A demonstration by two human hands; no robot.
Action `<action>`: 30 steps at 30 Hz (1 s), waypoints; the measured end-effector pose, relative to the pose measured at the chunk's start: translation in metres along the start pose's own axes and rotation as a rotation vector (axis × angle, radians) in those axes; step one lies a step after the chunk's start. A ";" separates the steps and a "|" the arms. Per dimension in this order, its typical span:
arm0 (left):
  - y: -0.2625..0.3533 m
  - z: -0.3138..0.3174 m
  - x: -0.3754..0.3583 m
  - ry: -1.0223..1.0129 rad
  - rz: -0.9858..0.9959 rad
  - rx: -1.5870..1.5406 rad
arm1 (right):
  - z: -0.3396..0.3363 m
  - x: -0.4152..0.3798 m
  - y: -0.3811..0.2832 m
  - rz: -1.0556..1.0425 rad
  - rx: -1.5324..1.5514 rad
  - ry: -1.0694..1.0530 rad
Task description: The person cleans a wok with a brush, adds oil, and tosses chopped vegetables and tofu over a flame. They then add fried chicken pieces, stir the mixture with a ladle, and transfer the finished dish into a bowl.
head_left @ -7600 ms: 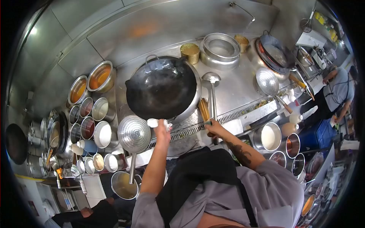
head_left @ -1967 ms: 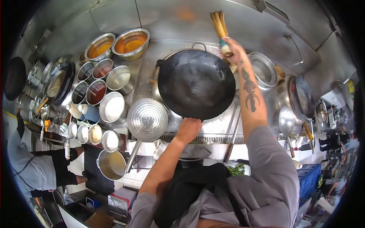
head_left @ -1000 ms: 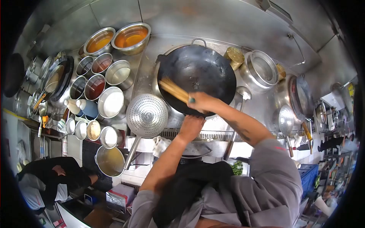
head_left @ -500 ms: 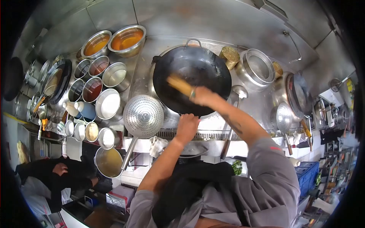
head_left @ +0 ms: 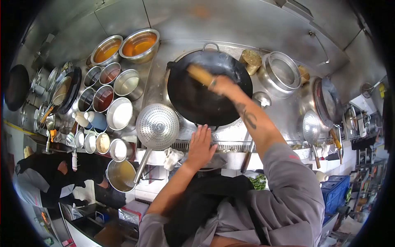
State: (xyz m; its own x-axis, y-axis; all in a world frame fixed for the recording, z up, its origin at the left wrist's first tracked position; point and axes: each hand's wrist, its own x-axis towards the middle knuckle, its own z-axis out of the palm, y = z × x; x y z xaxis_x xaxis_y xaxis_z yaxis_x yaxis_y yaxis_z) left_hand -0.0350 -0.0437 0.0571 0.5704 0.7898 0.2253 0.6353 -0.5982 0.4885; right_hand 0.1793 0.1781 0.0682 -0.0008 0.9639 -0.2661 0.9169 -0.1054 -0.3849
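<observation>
A large black wok [head_left: 197, 109] sits on the stove in front of me. My right hand [head_left: 224, 86] is closed around a bamboo wok brush [head_left: 200, 75], whose bristle end, blurred by motion, is over the wok's inside towards the far left. Just below the wok's near edge is my left hand [head_left: 201, 146], fingers stretched out and holding nothing, its fingertips right at the near handle. To its left lies a perforated strainer [head_left: 157, 125] with a long handle, and a white cloth [head_left: 173, 158] lies beside my wrist.
Steel pots of sauces and seasonings [head_left: 120, 114] crowd the left, with two bowls of orange liquid [head_left: 140, 44] behind. At right are a ladle [head_left: 262, 99], stacked steel pots [head_left: 283, 74] and a second strainer [head_left: 310, 127]. Another person [head_left: 45, 181] is at lower left.
My left hand has loosened from the wok's near handle and its fingers are now straight. My right hand has swept the brush up and slightly right inside the wok.
</observation>
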 end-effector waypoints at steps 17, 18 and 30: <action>-0.094 0.014 -0.121 -0.305 -0.682 0.390 | 0.001 -0.016 -0.013 0.021 -0.012 -0.140; -0.092 0.011 -0.117 -0.309 -0.717 0.364 | 0.022 -0.039 -0.028 -0.110 -0.015 -0.129; -0.087 -0.036 -0.131 0.104 -0.874 -1.407 | -0.080 -0.018 0.100 0.397 0.069 0.537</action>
State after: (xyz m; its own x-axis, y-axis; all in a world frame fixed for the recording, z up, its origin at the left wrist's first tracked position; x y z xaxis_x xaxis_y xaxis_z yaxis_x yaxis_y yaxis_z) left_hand -0.1839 -0.0903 0.0154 0.2463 0.8390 -0.4852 -0.2458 0.5384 0.8061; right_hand 0.3033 0.1701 0.1051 0.5460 0.8349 0.0703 0.7791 -0.4751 -0.4090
